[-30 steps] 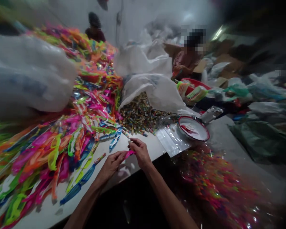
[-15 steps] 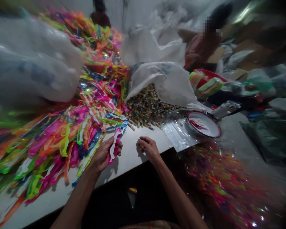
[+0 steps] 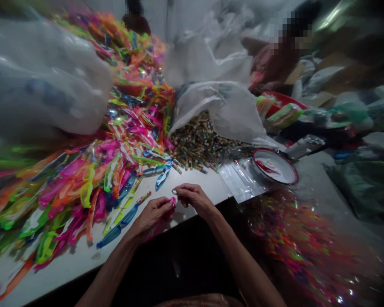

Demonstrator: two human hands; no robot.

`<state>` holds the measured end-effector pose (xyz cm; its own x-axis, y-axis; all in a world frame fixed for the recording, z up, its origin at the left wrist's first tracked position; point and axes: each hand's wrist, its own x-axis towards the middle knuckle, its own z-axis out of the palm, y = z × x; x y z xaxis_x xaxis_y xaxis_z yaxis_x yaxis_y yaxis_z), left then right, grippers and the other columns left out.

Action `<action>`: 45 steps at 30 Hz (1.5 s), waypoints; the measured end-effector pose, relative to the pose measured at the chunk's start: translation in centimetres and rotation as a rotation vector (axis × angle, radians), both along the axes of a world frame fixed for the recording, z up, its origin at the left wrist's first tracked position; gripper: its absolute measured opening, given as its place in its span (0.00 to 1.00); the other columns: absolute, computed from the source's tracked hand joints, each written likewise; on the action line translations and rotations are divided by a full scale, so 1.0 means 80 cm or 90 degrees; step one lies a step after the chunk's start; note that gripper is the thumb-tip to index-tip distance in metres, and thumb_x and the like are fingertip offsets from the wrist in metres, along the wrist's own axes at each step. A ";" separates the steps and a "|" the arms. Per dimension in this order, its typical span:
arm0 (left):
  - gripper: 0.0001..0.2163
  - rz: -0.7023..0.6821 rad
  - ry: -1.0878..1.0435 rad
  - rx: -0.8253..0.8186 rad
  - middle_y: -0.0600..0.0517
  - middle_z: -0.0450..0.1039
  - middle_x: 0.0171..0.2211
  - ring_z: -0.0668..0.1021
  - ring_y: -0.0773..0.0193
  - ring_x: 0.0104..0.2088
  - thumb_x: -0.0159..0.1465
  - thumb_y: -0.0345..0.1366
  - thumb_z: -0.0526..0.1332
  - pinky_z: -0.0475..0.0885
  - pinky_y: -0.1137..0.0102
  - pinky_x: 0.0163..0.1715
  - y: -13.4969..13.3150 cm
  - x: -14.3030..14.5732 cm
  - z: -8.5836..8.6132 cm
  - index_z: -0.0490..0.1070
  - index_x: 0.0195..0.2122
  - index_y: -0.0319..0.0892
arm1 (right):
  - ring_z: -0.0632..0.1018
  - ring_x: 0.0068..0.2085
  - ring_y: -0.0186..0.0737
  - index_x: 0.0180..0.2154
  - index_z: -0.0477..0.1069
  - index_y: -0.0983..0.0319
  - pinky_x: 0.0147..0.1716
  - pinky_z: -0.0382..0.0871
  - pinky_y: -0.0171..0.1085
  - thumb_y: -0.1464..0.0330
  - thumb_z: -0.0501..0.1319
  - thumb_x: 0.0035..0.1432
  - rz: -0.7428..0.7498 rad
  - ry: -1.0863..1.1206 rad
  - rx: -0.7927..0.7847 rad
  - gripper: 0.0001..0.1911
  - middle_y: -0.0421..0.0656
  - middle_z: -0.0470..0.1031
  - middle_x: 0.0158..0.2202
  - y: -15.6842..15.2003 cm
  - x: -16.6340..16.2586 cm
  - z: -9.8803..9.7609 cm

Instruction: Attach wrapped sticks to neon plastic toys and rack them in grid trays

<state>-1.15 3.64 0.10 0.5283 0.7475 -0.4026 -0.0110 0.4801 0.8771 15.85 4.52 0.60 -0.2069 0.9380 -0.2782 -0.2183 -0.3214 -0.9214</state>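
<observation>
My left hand point(image 3: 155, 215) is closed around a bright pink, see-through plastic piece point(image 3: 173, 200). Its top end pokes out above the thumb, while the rest is mostly covered by the fingers. My right hand point(image 3: 193, 197) is pinched closed right beside that end; what its fingertips hold, if anything, is too small to make out. Left of my hands, a blue see-through piece point(image 3: 120, 228) and a small patterned tube point(image 3: 144, 197) lie on the white table point(image 3: 182, 179). Another blue piece point(image 3: 164, 175) rests just beyond my hands.
Bright plastic pieces point(image 3: 73, 183) heap up at left beside a big white sack point(image 3: 48, 81). Small patterned tubes point(image 3: 198, 140) spill from another sack point(image 3: 233, 111). At right are clear bags point(image 3: 243, 181) and a red-rimmed white bowl point(image 3: 286, 172). A person point(image 3: 272, 64) is behind.
My hands have come together near the table edge, the right moving left and the left moving right. The pink piece has turned and is less visible. A blue piece and patterned tube are uncovered.
</observation>
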 end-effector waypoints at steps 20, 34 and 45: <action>0.09 -0.095 -0.028 -0.045 0.57 0.63 0.21 0.62 0.74 0.20 0.60 0.40 0.57 0.54 0.77 0.18 -0.010 -0.010 0.003 0.66 0.36 0.40 | 0.64 0.17 0.26 0.25 0.73 0.67 0.17 0.53 0.29 0.64 0.64 0.48 0.117 -0.075 -0.025 0.11 0.38 0.70 0.18 -0.006 0.015 -0.004; 0.16 -0.170 0.090 0.063 0.59 0.57 0.17 0.58 0.74 0.16 0.61 0.49 0.51 0.50 0.77 0.14 -0.023 -0.019 0.007 0.64 0.29 0.41 | 0.61 0.16 0.25 0.24 0.71 0.67 0.15 0.50 0.28 0.58 0.63 0.50 0.192 -0.236 0.030 0.16 0.34 0.63 0.14 -0.028 0.005 0.015; 0.14 -0.091 0.587 0.379 0.53 0.66 0.21 0.69 0.64 0.24 0.62 0.43 0.49 0.61 0.70 0.25 -0.021 -0.067 0.055 0.67 0.27 0.42 | 0.67 0.19 0.28 0.36 0.73 0.66 0.20 0.60 0.30 0.57 0.63 0.49 0.143 -0.155 0.039 0.19 0.38 0.69 0.22 -0.009 -0.015 0.010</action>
